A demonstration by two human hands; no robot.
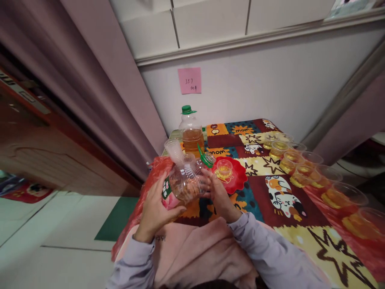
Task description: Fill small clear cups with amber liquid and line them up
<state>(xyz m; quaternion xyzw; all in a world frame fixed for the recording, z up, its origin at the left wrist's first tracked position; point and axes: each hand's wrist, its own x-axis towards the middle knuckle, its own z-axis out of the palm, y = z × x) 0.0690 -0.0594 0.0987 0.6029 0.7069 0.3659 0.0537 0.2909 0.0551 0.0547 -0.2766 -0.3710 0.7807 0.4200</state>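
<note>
A clear plastic bottle with a green and pink label is tilted, its open mouth pointing up and right toward a red scalloped plate. My left hand wraps round its labelled base. My right hand holds it near the neck. A green handle ring hangs at the bottle's neck. On the plate stands a small clear cup with yellow liquid, and some of the liquid lies around it. A stack of clear cups leans behind the bottle.
A large capped bottle of amber liquid stands at the back left. Several cups of yellow liquid line the right edge of the patterned tablecloth. A pink note is on the wall behind. A curtain hangs at left.
</note>
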